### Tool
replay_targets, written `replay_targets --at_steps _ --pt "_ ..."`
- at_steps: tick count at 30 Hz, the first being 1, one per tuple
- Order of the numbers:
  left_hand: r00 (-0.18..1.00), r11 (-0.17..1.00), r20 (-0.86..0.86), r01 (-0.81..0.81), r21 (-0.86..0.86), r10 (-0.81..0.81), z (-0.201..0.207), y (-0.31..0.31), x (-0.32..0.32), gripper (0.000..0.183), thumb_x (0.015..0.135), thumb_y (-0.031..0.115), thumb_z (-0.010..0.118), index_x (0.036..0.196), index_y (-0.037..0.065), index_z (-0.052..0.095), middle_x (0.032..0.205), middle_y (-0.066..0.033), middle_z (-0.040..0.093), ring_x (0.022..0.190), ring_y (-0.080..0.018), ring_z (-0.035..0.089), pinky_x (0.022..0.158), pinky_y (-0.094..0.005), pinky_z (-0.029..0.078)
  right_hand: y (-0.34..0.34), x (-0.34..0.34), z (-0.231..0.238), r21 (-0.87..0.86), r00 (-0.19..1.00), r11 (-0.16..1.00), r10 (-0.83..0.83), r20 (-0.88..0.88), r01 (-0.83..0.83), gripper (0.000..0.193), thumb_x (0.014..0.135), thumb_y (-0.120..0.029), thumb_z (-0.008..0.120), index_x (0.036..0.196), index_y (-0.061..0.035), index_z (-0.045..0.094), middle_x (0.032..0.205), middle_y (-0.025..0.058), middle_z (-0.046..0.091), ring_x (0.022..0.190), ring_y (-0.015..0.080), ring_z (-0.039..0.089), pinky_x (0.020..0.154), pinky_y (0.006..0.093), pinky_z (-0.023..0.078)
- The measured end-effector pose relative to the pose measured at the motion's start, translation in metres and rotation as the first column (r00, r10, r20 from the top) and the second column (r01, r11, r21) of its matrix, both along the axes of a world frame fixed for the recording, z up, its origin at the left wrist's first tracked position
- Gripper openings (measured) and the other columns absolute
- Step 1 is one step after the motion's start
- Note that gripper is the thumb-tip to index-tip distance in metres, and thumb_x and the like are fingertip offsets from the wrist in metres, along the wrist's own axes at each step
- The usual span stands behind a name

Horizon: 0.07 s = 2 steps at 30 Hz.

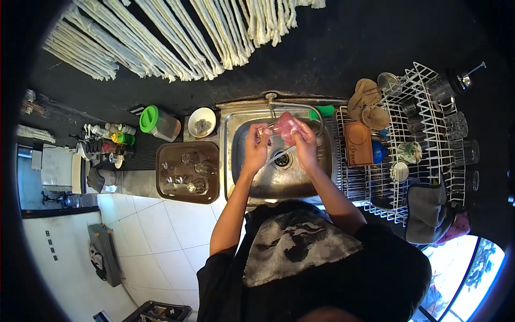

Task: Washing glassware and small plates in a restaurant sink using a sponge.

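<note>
Both my hands are held over a steel sink. My right hand is closed around a soft pink cleaning cloth with pale, foamy-looking patches; it may be a sponge. Beside it, my left hand has its fingers curled round something small and shiny, perhaps glass, mostly hidden by the fingers. Behind the hands, the faucet rises at the sink's back edge. A thin, pale streak, like running water, shows between my hands above the round drain.
Left of the sink, a brown tray carries several clear glasses; behind it are a white bowl and a green-lidded container. On the right, a white wire dish rack holds glasses and cups, near a wooden box. A green object lies by the faucet.
</note>
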<state>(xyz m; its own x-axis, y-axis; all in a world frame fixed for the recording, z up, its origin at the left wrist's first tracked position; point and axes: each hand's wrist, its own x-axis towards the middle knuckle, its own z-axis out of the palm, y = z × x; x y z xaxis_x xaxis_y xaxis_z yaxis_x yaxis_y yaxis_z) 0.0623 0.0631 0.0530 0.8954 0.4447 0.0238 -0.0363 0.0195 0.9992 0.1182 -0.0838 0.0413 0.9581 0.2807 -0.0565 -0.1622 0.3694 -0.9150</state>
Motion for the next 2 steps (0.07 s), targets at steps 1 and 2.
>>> replay_targets --at_steps 1,2 --pt "0.996 0.996 -0.044 0.083 -0.010 -0.084 0.0007 -0.0012 0.0011 0.029 0.093 0.018 0.058 0.117 0.003 0.053 0.087 -0.0058 0.060 0.072 -0.0106 0.058 0.068 -0.0252 0.051 -0.0016 -0.0009 -0.0031 -0.002 1.000 1.000 -0.005 0.008 0.005 0.035 0.090 -0.002 0.050 0.125 0.0014 0.052 0.109 0.0038 0.061 0.093 0.0092 0.058 0.079 0.0226 0.049" --pt "0.983 0.987 -0.089 0.160 -0.026 -0.162 0.0011 -0.0010 0.0002 0.034 0.094 0.017 0.055 0.125 0.004 0.047 0.091 -0.0073 0.060 0.074 -0.0117 0.058 0.071 -0.0269 0.052 -0.0058 -0.0030 0.0039 -0.001 0.999 0.999 0.043 -0.026 -0.043 0.036 0.092 -0.005 0.053 0.127 0.0003 0.051 0.110 0.0044 0.061 0.094 0.0083 0.058 0.082 0.0217 0.047"
